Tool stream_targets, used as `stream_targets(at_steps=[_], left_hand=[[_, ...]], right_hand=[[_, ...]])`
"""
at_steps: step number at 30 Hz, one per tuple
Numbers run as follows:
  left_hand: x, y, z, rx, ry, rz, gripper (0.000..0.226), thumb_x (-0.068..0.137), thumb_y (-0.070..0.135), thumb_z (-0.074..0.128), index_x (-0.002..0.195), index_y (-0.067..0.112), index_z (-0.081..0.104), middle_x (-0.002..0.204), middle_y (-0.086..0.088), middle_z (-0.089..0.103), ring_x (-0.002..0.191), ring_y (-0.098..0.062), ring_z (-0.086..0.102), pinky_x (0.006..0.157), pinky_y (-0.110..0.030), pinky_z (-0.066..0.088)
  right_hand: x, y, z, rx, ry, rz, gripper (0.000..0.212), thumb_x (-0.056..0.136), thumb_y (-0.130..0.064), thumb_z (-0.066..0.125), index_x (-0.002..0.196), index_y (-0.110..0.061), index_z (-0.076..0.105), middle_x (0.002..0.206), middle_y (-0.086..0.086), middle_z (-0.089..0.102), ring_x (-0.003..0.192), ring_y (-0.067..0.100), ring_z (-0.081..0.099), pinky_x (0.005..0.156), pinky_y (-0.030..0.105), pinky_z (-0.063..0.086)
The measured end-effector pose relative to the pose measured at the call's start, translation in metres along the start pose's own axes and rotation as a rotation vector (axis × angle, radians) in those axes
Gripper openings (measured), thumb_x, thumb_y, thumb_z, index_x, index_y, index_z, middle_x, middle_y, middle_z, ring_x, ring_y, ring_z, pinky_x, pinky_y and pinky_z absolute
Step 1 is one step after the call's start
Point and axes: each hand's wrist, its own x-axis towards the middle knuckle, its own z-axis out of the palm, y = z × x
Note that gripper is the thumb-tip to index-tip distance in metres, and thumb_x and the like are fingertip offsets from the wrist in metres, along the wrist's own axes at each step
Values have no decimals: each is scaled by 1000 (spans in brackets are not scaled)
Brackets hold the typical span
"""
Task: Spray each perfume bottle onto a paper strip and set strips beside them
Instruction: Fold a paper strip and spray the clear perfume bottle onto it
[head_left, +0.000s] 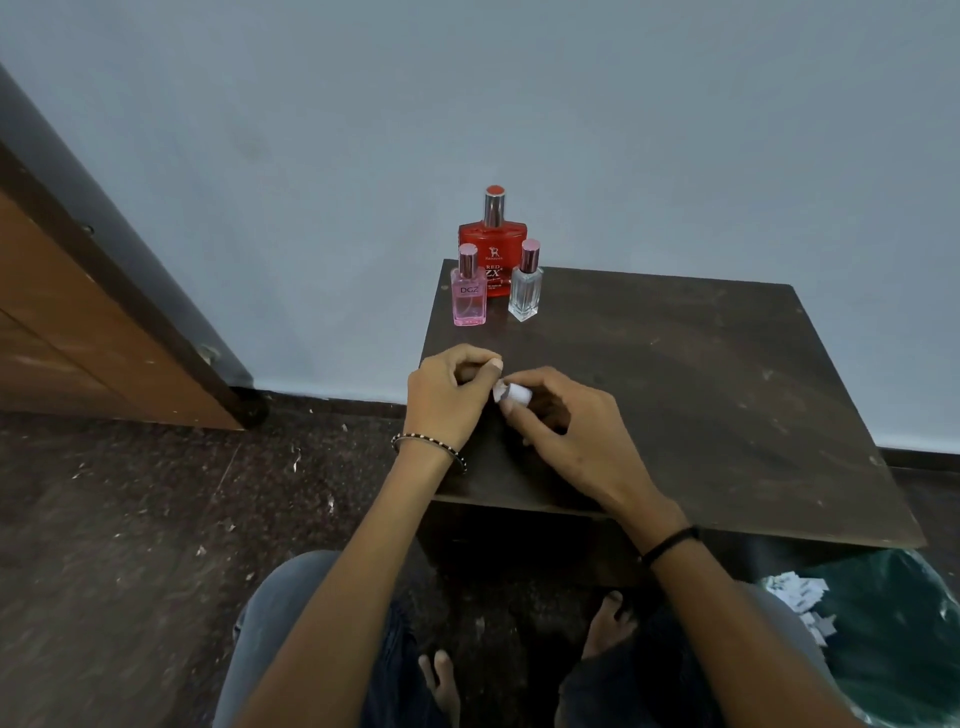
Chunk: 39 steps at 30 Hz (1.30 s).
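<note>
Three perfume bottles stand at the far left corner of the dark wooden table (701, 374): a large red bottle (493, 248) at the back, a small pink bottle (469, 293) in front left, a small clear bottle (525, 290) in front right. Nearer to me, over the table's left part, my left hand (449, 397) and my right hand (576, 434) meet. Between their fingertips is a small white paper strip (511, 396), curled or folded. Both hands pinch it. No strips lie beside the bottles.
A pale blue wall rises behind the table. A wooden door and frame (104, 322) stand at the left. A green bin bag (883, 623) with white paper scraps sits at the lower right by my knee. The dark floor shows scattered specks.
</note>
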Motion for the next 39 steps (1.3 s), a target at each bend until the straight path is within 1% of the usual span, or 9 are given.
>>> stream_targets(at_steps=[3, 5, 8, 13, 18, 21, 25, 32, 39], left_hand=[[-2, 6, -1, 0, 99, 47, 13, 89, 18, 68, 101, 15, 73, 91, 5, 72, 79, 3, 63, 67, -1, 47], [-4, 10, -2, 23, 141, 38, 11, 90, 24, 67, 98, 17, 71, 78, 2, 70, 65, -3, 62, 59, -9, 50], [-7, 12, -1, -109, -28, -154, 25, 91, 38, 66, 96, 13, 70, 68, -6, 73, 52, -15, 69, 46, -24, 56], [-10, 14, 0, -401, -92, -319, 14, 88, 19, 71, 99, 11, 73, 82, -10, 77, 70, -14, 75, 54, -23, 57], [-8, 8, -3, -371, -42, -334, 15, 87, 6, 69, 103, 7, 70, 81, -12, 76, 76, -21, 76, 59, -26, 61], [-7, 6, -2, -395, -47, -316, 15, 89, 3, 67, 104, 5, 68, 71, -5, 77, 67, -17, 76, 59, -32, 62], [-6, 4, -1, -324, -43, -262, 13, 91, 7, 66, 104, 10, 66, 79, -10, 78, 77, -23, 77, 71, -42, 63], [-7, 8, -2, -362, -44, -252, 22, 93, 5, 64, 115, 6, 58, 80, -13, 76, 67, -17, 76, 53, -30, 61], [-6, 12, -2, -498, -100, -320, 24, 97, 13, 60, 120, 8, 56, 86, -14, 77, 70, -22, 77, 55, -30, 61]], right_hand=[[4, -3, -2, 70, 106, 14, 19, 93, -29, 65, 110, -21, 68, 96, -11, 73, 88, 4, 71, 81, 24, 58], [5, -5, -5, 83, 153, 39, 20, 92, -29, 66, 111, -21, 68, 100, -10, 73, 93, 2, 70, 85, 22, 56], [3, -6, -7, 100, 157, 45, 22, 93, -27, 67, 113, -19, 69, 104, -9, 74, 97, 1, 69, 87, 20, 55], [1, -11, -8, 15, 63, -55, 31, 92, -23, 66, 122, -16, 69, 114, -8, 73, 105, -2, 65, 90, 15, 50], [-3, -14, -12, -142, -32, -156, 43, 81, -24, 80, 121, -11, 69, 118, -1, 72, 109, 7, 66, 96, 20, 50], [-7, -14, -16, -199, -60, -231, 37, 79, -14, 82, 114, -7, 73, 117, 5, 73, 111, 13, 67, 100, 22, 49], [-8, -16, -23, -239, -30, -251, 31, 81, -11, 80, 111, -4, 74, 113, 7, 74, 105, 15, 69, 96, 19, 50], [-8, -14, -33, -274, -43, -268, 21, 89, -10, 71, 109, -8, 75, 105, 3, 76, 95, 11, 70, 86, 20, 54], [-6, -17, -34, -235, 17, -220, 15, 84, -12, 78, 98, -16, 81, 95, -5, 79, 86, 4, 72, 79, 24, 57]])
